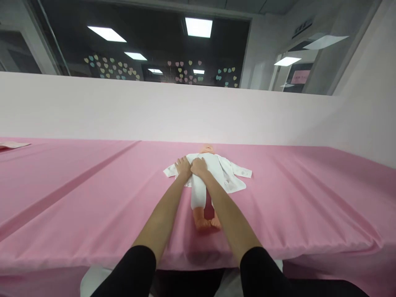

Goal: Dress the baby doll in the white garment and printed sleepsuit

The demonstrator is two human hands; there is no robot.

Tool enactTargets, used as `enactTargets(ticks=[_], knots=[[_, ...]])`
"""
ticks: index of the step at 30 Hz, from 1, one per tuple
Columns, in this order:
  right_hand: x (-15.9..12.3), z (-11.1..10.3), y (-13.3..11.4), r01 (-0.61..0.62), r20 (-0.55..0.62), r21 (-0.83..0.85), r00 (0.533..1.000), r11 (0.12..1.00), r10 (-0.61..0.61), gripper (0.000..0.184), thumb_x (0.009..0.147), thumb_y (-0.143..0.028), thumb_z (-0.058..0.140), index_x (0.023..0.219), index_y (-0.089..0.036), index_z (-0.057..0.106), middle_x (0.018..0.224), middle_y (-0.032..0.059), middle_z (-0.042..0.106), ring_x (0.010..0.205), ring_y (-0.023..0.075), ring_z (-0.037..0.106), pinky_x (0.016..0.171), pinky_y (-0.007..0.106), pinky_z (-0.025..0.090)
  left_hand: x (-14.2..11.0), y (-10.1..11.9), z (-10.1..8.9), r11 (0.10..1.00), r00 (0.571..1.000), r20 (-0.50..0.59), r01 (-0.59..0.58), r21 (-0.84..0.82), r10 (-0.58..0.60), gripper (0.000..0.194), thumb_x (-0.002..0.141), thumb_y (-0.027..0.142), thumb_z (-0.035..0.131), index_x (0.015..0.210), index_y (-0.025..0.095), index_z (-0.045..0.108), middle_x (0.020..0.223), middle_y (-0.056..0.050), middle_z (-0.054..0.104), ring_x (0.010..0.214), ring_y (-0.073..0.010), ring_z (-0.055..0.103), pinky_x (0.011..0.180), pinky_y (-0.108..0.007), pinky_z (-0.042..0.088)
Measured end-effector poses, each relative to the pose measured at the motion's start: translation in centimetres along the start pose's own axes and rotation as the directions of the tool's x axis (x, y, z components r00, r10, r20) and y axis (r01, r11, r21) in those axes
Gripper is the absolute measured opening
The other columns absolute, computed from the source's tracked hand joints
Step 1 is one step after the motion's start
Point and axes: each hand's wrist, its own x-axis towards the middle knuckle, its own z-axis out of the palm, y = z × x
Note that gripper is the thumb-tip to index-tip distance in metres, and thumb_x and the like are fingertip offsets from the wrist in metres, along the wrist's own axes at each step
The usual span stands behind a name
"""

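Note:
A baby doll [199, 218] lies on its back, feet toward me, on a pink cloth. White leggings cover its legs down to the bare ankles. Around its upper body is a white baby shirt [229, 173], sleeves spread out to both sides and the right flap lying open. No doll hands show at the cuffs. My left hand [183, 166] rests on the shirt at the doll's left-hand side in view, fingers spread over the fabric. Beside it, my right hand [199, 166] has curled fingers at the shirt front; the fingertips are partly hidden.
The pink cloth [93, 198] covers the table, with long creases and a front edge close to me. At the far left edge lies a flat pale item [14, 144]. A white wall [154, 113] with a window above it stands behind the table.

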Motion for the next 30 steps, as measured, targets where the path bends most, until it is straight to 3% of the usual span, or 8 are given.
enactTargets(ticks=[3, 6, 8, 12, 15, 20, 24, 30], knots=[[0.9, 1.5, -0.5, 0.006, 0.059, -0.096, 0.998, 0.995, -0.001, 0.034, 0.083, -0.017, 0.046, 0.111, -0.005, 0.063, 0.120, 0.0171, 0.059, 0.120, 0.0278, 0.046, 0.108, 0.044, 0.024, 0.7, -1.5, 1.4, 0.993, 0.999, 0.011, -0.043, 0.114, 0.042, 0.031, 0.085, 0.013, 0.041, 0.113, 0.012, 0.054, 0.129, -0.020, 0.051, 0.136, -0.0343, 0.025, 0.106, -0.062, 0.014], [0.8, 2.0, -0.4, 0.019, 0.105, -0.165, 0.994, 0.986, -0.001, 0.041, 0.086, -0.024, 0.043, 0.121, -0.008, 0.058, 0.133, 0.0151, 0.051, 0.128, 0.0270, 0.037, 0.110, 0.045, 0.019, 1.0, -3.2, 1.9, 0.955, 1.000, -0.010, -0.023, 0.296, 0.027, 0.042, 0.085, 0.019, 0.043, 0.125, 0.010, 0.047, 0.137, -0.019, 0.044, 0.138, -0.0366, 0.019, 0.106, -0.064, 0.009], [0.8, 2.2, -0.4, 0.019, 0.139, -0.202, 0.990, 0.979, 0.009, 0.044, 0.089, -0.027, 0.039, 0.126, -0.010, 0.054, 0.140, 0.0135, 0.044, 0.133, 0.0266, 0.031, 0.111, 0.046, 0.016, 1.0, -4.0, 1.9, 0.924, 0.999, -0.049, 0.027, 0.381, -0.009, 0.052, 0.083, 0.026, 0.047, 0.132, 0.008, 0.042, 0.143, -0.020, 0.035, 0.139, -0.0383, 0.013, 0.108, -0.062, 0.006], [0.7, 2.6, -0.9, 0.007, 0.203, -0.255, 0.978, 0.967, 0.047, 0.044, 0.090, -0.027, 0.036, 0.128, -0.013, 0.054, 0.147, 0.0115, 0.033, 0.138, 0.0279, 0.022, 0.112, 0.049, 0.010, 0.7, -4.6, 1.4, 0.901, 0.972, -0.181, 0.212, 0.379, -0.152, 0.072, 0.077, 0.041, 0.056, 0.137, 0.006, 0.036, 0.151, -0.024, 0.015, 0.139, -0.0420, -0.001, 0.107, -0.064, 0.007], [0.5, 2.9, -1.5, -0.008, 0.198, -0.271, 0.978, 0.963, 0.064, 0.046, 0.092, -0.029, 0.033, 0.133, -0.013, 0.049, 0.147, 0.0134, 0.031, 0.139, 0.0300, 0.019, 0.112, 0.052, 0.007, 0.3, -4.5, 1.1, 0.881, 0.954, -0.196, 0.288, 0.375, -0.228, 0.080, 0.073, 0.041, 0.060, 0.139, 0.004, 0.032, 0.149, -0.026, 0.019, 0.137, -0.0464, 0.008, 0.106, -0.062, 0.015], [0.1, 3.7, -2.8, -0.015, 0.154, -0.302, 0.986, 0.953, 0.064, 0.046, 0.094, -0.025, 0.032, 0.138, -0.014, 0.042, 0.143, 0.0189, 0.035, 0.137, 0.0351, 0.024, 0.109, 0.059, 0.006, -0.1, -4.7, 0.8, 0.914, 0.967, -0.169, 0.237, 0.329, -0.190, 0.074, 0.076, 0.033, 0.056, 0.138, 0.001, 0.032, 0.145, -0.022, 0.031, 0.133, -0.0445, 0.021, 0.106, -0.050, 0.024], [0.2, 4.5, -3.4, 0.024, 0.133, -0.334, 0.991, 0.942, 0.022, 0.045, 0.093, -0.018, 0.030, 0.130, 0.000, 0.048, 0.137, 0.0275, 0.041, 0.134, 0.0371, 0.029, 0.108, 0.059, 0.009, -0.2, -5.2, 0.3, 0.937, 0.975, -0.156, 0.197, 0.288, -0.157, 0.058, 0.077, 0.027, 0.053, 0.131, 0.007, 0.043, 0.138, -0.017, 0.043, 0.130, -0.0388, 0.030, 0.104, -0.047, 0.027], [0.1, 4.8, -3.3, 0.108, 0.085, -0.340, 0.993, 0.934, -0.084, 0.043, 0.091, -0.011, 0.028, 0.126, -0.001, 0.052, 0.129, 0.0239, 0.051, 0.123, 0.0333, 0.044, 0.107, 0.059, 0.016, -0.2, -5.7, -0.9, 0.949, 0.986, -0.066, 0.163, 0.269, -0.150, 0.052, 0.075, 0.021, 0.053, 0.126, 0.015, 0.046, 0.128, -0.015, 0.054, 0.118, -0.0330, 0.047, 0.095, -0.044, 0.036]])
